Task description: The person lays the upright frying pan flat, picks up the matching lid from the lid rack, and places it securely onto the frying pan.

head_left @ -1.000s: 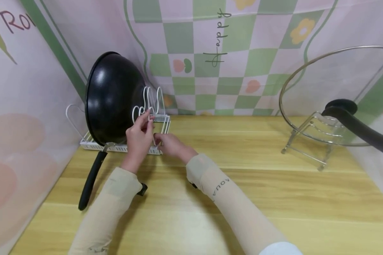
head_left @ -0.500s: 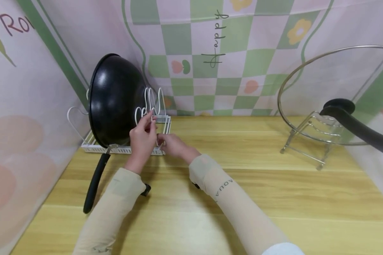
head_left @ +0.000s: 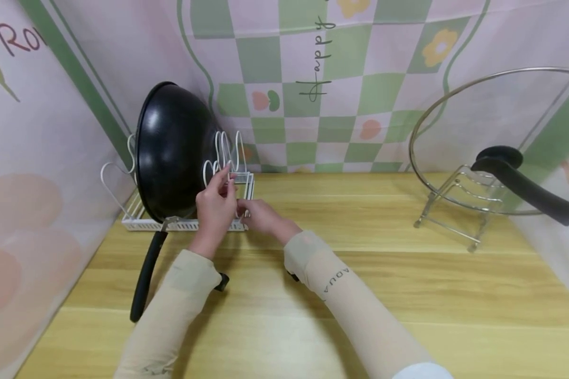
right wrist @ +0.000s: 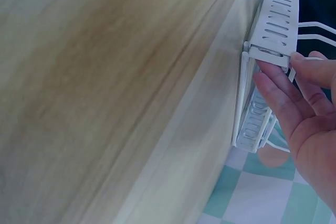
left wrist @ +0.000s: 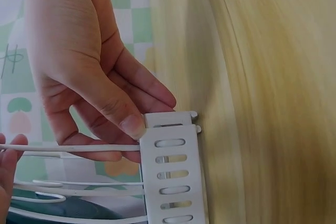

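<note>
A white wire rack [head_left: 137,225] stands on the wooden table at the left. My left hand [head_left: 215,210] pinches the upper part of a wire divider [left wrist: 79,148] at the rack's right end. Lower down, my right hand [head_left: 263,217] grips the slotted front rail's end, its thumb [left wrist: 132,126] on the rail [right wrist: 275,17] and fingers curled in behind near the divider's foot. Other dividers [head_left: 208,171] loop up beside the hands. A black wok [head_left: 175,142] stands on edge in the rack, with its black handle [head_left: 149,276] hanging over the front toward the table.
At the right, a glass lid [head_left: 455,110] with a black knob and long handle [head_left: 536,187] leans upright on a small metal stand [head_left: 448,223]. A patterned cloth [head_left: 313,95] covers the walls behind and at the sides. Bare wooden tabletop [head_left: 360,295] stretches across the front.
Both hands, the wok with its handle and the rack's front edge have shifted slightly right. More of the left wire loop shows behind the wok. The hands keep their hold on the rack.
</note>
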Tool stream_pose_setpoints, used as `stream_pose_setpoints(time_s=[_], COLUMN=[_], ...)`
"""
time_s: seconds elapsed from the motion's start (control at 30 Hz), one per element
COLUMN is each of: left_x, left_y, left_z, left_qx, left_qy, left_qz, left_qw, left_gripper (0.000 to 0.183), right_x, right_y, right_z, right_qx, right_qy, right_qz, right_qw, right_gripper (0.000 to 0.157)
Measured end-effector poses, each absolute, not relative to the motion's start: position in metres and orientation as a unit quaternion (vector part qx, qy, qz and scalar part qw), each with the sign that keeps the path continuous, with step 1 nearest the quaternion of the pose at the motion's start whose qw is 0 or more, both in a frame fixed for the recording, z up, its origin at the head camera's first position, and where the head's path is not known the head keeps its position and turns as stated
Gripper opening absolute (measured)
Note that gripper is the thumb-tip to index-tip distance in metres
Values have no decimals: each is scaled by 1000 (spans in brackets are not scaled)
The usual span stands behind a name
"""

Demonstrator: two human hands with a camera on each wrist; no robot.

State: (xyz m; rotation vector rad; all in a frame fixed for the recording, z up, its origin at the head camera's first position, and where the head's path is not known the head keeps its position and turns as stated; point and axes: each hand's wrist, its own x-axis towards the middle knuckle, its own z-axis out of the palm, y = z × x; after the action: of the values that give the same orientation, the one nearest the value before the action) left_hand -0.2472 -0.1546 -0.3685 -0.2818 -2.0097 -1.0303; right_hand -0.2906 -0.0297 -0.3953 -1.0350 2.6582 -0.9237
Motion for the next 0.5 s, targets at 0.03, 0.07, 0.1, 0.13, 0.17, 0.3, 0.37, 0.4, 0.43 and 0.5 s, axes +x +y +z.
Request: stream_pose_setpoints(time_s=[0.03, 0.07, 0.1, 0.13, 0.17, 0.3, 0.37, 0.4, 0.43, 0.5], left_x=[-247, -247, -248, -248, -248, -249, -250, -250, -250, -250], left_y=[-154, -153, -152, -151, -150, -146, -145, -145, -144, -143], left_z=[-369, -369, -370, -370, -370, -370, -369, -370, -369, -369], left_qx=[-112, -111, -110, -109, -109, -108, -108, -107, -107, -109], left_qy=[-800, -798, -795, -793, -790, -785, -785, -785, -785, -787], left_qz=[-414, -417, -419, -421, -424, -429, -431, -432, -433, -434], left_qw=[420, 422, 424, 426, 428, 433, 432, 431, 429, 425], left_gripper=[32, 32, 32, 32, 33, 33, 33, 32, 32, 33], right_x=[-290, -290, -290, -290, -290, -289, -289, -289, -289, -290], right_y=[-29, -29, -28, -27, -26, -23, -22, -21, -20, -20], right_z=[-395, -395, -395, -395, -395, -394, -394, -394, -394, -394], right_qx=[-341, -339, -337, -337, -336, -336, -336, -335, -335, -335], right_qy=[885, 885, 886, 886, 886, 884, 883, 883, 883, 883], right_qz=[-308, -309, -309, -308, -310, -316, -319, -319, -319, -319], right_qw=[75, 77, 79, 79, 80, 81, 80, 80, 80, 80], right_gripper=[25, 26, 27, 27, 28, 29, 29, 30, 30, 31])
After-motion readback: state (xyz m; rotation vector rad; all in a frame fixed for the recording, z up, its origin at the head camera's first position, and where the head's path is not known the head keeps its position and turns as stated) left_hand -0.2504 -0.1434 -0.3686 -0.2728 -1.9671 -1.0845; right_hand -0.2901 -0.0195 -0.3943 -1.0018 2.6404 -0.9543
